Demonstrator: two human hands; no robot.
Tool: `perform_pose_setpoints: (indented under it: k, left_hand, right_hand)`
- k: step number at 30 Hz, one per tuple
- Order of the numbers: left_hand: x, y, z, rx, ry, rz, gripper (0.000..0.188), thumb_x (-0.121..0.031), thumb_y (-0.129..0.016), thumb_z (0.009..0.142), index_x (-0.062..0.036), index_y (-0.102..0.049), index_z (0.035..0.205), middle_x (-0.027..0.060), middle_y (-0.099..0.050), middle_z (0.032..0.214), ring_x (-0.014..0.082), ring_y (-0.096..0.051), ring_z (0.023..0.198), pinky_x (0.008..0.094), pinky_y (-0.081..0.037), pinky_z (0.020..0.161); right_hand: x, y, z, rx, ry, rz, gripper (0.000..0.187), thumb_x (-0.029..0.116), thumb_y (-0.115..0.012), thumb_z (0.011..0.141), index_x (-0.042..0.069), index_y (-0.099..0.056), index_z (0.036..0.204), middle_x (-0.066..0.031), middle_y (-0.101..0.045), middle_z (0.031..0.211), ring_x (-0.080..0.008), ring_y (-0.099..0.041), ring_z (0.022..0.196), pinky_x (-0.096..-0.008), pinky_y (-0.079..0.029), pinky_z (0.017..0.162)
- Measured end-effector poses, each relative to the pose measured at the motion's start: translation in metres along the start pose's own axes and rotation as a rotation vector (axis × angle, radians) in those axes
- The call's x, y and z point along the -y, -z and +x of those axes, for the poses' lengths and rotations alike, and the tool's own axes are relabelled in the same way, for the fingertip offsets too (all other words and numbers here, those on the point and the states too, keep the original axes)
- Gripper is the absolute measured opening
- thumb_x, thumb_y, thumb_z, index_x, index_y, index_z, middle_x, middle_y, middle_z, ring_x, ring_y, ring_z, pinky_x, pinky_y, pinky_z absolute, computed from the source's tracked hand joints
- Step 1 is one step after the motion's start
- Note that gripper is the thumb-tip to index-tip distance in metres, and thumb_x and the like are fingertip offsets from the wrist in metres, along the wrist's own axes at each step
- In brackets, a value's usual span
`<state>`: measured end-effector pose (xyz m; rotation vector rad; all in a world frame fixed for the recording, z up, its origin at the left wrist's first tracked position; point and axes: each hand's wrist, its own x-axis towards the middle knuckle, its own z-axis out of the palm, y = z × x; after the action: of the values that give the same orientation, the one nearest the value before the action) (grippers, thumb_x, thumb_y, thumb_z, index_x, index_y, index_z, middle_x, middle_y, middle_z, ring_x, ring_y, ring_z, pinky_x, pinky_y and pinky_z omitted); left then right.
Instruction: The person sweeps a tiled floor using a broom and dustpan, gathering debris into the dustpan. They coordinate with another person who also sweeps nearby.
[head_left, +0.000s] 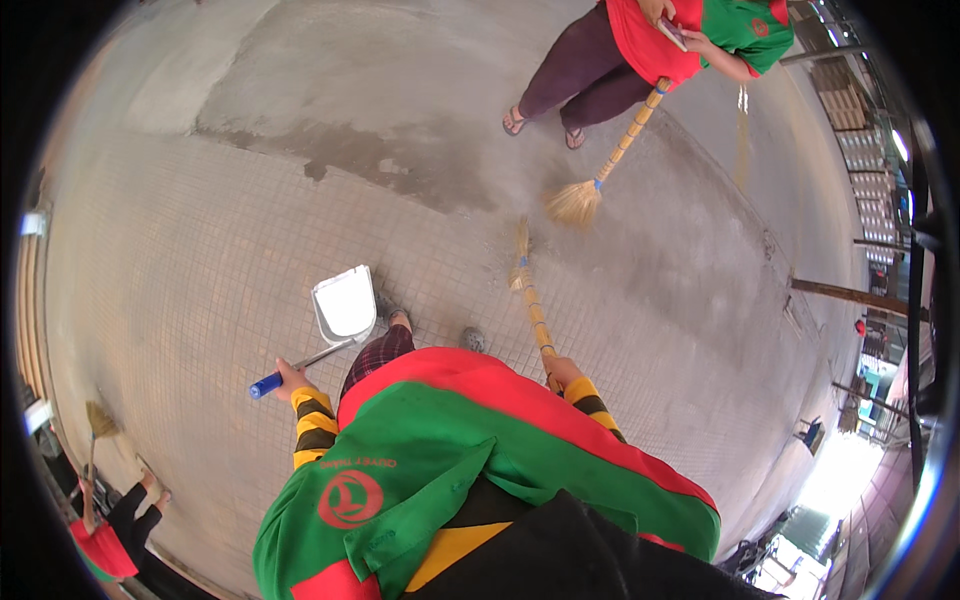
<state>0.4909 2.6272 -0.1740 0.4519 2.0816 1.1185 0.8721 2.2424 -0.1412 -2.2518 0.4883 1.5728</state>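
My left hand (292,378) is closed round the handle of a long-handled dustpan, near its blue grip. The dustpan's white pan (345,303) hangs or rests just ahead of my left foot; whether it touches the floor I cannot tell. In my right hand (562,371) is the bamboo-like handle of a straw broom (533,305), fingers wrapped round its upper end. The broom's bristles point away from me toward the tiled floor (230,240). Both forearms wear yellow and black striped sleeves.
Ahead to the right stands a person (640,60) holding a phone, with another straw broom (590,195) beside them. At the lower left a second person (110,535) has a broom. Stacked goods (870,190) and wooden beams (850,292) line the right side. Dark patches mark the floor ahead.
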Motion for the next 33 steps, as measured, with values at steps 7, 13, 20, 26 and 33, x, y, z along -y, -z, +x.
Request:
perform_pose_setpoints:
  k: [7,13,20,26,33]
  left_hand:
    - [-0.012,-0.015,0.014,0.102,-0.036,0.037,0.024,-0.022,-0.064,0.077,-0.0015,-0.055,0.085,0.0076,-0.057,0.085,0.0173,-0.056,0.074,0.0275,-0.048,0.055]
    - [-0.016,-0.012,0.026,0.045,-0.029,0.110,0.023,-0.024,-0.063,0.077,-0.0023,-0.056,0.081,0.0063,-0.058,0.080,0.0171,-0.056,0.067,0.0273,-0.047,0.052]
    - [-0.022,-0.006,0.038,-0.023,-0.039,0.165,0.025,-0.025,-0.064,0.076,-0.0011,-0.057,0.080,0.0075,-0.058,0.079,0.0178,-0.055,0.064,0.0286,-0.047,0.049]
    - [-0.043,-0.005,0.037,-0.016,-0.097,0.319,0.026,-0.026,-0.064,0.076,-0.0014,-0.056,0.078,0.0080,-0.056,0.076,0.0189,-0.055,0.064,0.0284,-0.048,0.048]
    - [-0.047,-0.005,0.031,-0.022,-0.132,0.304,0.026,-0.027,-0.063,0.077,-0.0025,-0.054,0.074,0.0074,-0.055,0.075,0.0192,-0.055,0.063,0.0280,-0.049,0.050]
  right_hand:
    - [-0.016,0.005,-0.046,0.190,0.038,0.863,0.049,0.056,-0.037,0.087,0.008,-0.042,0.096,-0.0097,-0.049,0.054,-0.0183,-0.050,0.040,-0.0304,-0.043,0.035]
    - [0.012,0.001,-0.055,0.511,0.021,1.286,0.043,0.046,-0.043,0.086,0.005,-0.044,0.098,-0.0116,-0.052,0.068,-0.0187,-0.053,0.050,-0.0308,-0.048,0.044]
    - [0.119,-0.023,0.026,0.487,0.294,0.979,0.029,0.020,-0.049,0.076,-0.006,-0.049,0.088,-0.0158,-0.056,0.077,-0.0218,-0.060,0.063,-0.0302,-0.050,0.051]
    - [0.224,-0.074,0.141,0.370,0.370,0.466,0.023,0.022,-0.054,0.079,0.006,-0.051,0.096,-0.0105,-0.054,0.073,-0.0216,-0.056,0.052,-0.0344,-0.046,0.041]
    - [0.139,-0.080,0.188,0.321,0.104,0.823,0.020,0.024,-0.056,0.081,0.007,-0.051,0.092,-0.0094,-0.051,0.072,-0.0229,-0.054,0.054,-0.0341,-0.047,0.043]
